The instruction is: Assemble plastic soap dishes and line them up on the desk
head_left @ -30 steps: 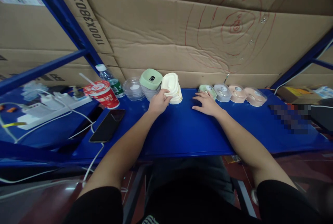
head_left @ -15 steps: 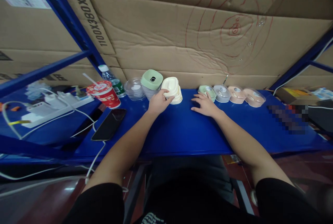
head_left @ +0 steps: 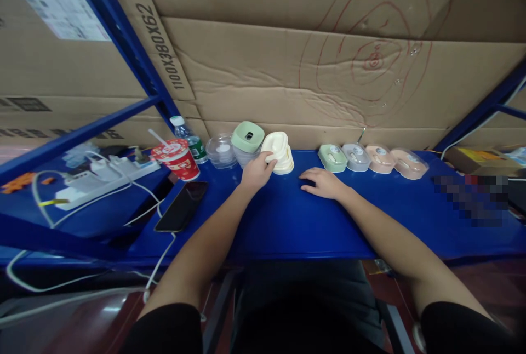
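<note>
My left hand pinches the near left edge of the top cream rounded-square lid, which is tilted up from the stack of cream lids below it. Just left of it, a green rounded-square lid with a dark oval opening tops a stack of translucent containers, partly hidden by my fingers. My right hand rests on the blue table, open, its fingers loosely stretched and holding nothing. Beyond it stands a green box with a clear cover and a pale spoon on top.
A grey box and two pink boxes continue the row to the right. At left are clear round lids, a water bottle, a red paper cup with a straw, a phone and a power strip.
The top cream lid has come up at an angle from its stack in my left hand. My right hand has drawn back from the green box towards me. The view has shifted slightly.
</note>
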Motion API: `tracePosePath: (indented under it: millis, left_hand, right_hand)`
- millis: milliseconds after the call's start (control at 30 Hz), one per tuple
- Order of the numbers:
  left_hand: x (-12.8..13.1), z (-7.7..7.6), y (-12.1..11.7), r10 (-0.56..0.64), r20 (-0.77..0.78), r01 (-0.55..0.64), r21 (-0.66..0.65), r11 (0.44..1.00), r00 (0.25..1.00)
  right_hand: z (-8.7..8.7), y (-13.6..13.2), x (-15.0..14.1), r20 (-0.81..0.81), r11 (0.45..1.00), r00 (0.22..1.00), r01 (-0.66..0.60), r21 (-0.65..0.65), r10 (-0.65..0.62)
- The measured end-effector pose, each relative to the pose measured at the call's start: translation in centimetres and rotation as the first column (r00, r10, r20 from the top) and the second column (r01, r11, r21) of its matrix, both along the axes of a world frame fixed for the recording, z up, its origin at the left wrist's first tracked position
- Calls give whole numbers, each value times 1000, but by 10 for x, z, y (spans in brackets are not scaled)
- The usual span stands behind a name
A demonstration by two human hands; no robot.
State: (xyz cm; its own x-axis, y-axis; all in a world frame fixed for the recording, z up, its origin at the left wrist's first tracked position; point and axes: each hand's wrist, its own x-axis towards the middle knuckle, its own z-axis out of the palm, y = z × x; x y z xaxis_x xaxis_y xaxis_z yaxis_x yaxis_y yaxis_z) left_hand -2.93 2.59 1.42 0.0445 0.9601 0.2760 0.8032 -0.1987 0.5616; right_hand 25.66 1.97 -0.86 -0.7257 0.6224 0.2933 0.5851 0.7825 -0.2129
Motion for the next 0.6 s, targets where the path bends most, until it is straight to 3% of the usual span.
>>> tracePosePath:
  millis: [200,600]
  left_hand:
    - [2,2,-1,-84,7,84,-72,994,996]
    - [-4,-6,3,-78,-168,94,88,992,983]
  right_hand:
    - [0,2,0,2,1000,1000,29,0,-29]
    - [-13,11,-2,-1,999,1000,-12,31,12]
